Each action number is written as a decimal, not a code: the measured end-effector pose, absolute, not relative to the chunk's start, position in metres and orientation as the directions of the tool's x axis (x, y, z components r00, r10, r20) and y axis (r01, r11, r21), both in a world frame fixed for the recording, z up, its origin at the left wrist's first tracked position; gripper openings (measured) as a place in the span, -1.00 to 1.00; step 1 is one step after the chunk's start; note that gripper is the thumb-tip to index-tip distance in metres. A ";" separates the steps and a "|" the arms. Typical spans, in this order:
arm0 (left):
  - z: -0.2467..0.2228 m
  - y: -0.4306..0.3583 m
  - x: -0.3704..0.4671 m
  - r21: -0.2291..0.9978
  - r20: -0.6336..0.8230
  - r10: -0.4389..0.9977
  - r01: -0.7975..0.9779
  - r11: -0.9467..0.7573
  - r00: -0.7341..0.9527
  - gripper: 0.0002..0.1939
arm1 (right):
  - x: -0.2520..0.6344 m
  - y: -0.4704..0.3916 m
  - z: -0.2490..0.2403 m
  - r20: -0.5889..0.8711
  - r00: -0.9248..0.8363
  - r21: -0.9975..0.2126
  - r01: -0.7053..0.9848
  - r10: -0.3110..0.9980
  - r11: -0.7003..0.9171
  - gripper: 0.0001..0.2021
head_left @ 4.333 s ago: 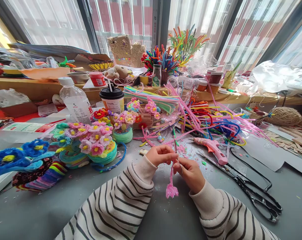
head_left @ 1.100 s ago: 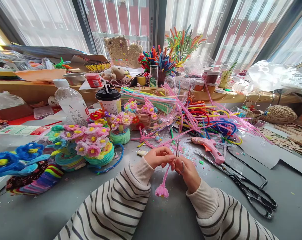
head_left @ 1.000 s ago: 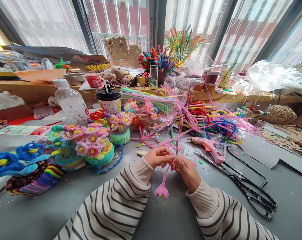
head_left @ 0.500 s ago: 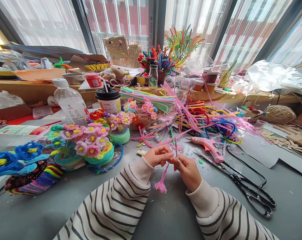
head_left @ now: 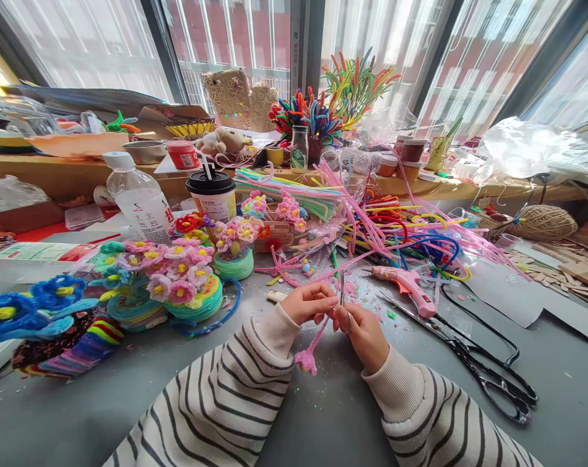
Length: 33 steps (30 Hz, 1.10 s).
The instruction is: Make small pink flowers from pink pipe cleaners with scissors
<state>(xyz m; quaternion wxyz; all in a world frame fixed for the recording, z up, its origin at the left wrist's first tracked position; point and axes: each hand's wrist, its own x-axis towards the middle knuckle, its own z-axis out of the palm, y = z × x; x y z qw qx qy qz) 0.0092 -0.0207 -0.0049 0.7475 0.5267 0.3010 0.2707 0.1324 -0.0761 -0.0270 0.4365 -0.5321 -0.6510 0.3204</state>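
Left hand (head_left: pixel 309 303): fingertips pinched on the stem of the pink flower (head_left: pixel 306 361), which hangs bloom-down above the counter (head_left: pixel 323 421); a loosened pinch could drop it.
Right hand (head_left: pixel 367 331): closed around the small scissors (head_left: pixel 343 289), blades pointing up; whether they touch the stem, I cannot tell.
Fingertips by the blades: so close together that a slip could nick skin or shear off too much.
Large scissors (head_left: pixel 489 368): lying near the right hand; an outward sweep might meet their points.
Glue gun (head_left: pixel 413 288): just beside them; a snagged cable (head_left: pixel 489 347) could drag it.
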 end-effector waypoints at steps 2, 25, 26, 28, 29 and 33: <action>-0.004 -0.021 0.009 0.947 -0.172 0.720 -0.089 0.310 0.673 -0.67 | 0.133 -0.076 -0.027 0.224 -0.050 -0.882 0.415 0.973 0.224 -0.52; -0.007 -0.018 0.007 0.929 -0.100 0.812 -0.239 0.284 0.575 -0.70 | 0.135 -0.075 -0.028 0.254 0.059 -0.875 0.438 0.966 0.203 -0.57; -0.006 -0.017 0.007 0.920 -0.073 0.838 -0.288 0.266 0.540 -0.71 | 0.135 -0.075 -0.028 0.255 0.067 -0.877 0.437 0.965 0.201 -0.57; -0.005 -0.017 0.007 0.899 -0.013 0.878 -0.378 0.219 0.478 -0.73 | 0.135 -0.076 -0.027 0.257 0.080 -0.878 0.436 0.963 0.198 -0.57; -0.004 -0.017 0.006 0.890 0.013 0.890 -0.412 0.197 0.455 -0.74 | 0.135 -0.076 -0.027 0.258 0.084 -0.878 0.436 0.962 0.197 -0.57; 0.003 -0.022 0.005 0.864 0.057 0.920 -0.480 0.149 0.388 -0.77 | 0.136 -0.076 -0.027 0.256 0.087 -0.875 0.443 0.963 0.192 -0.57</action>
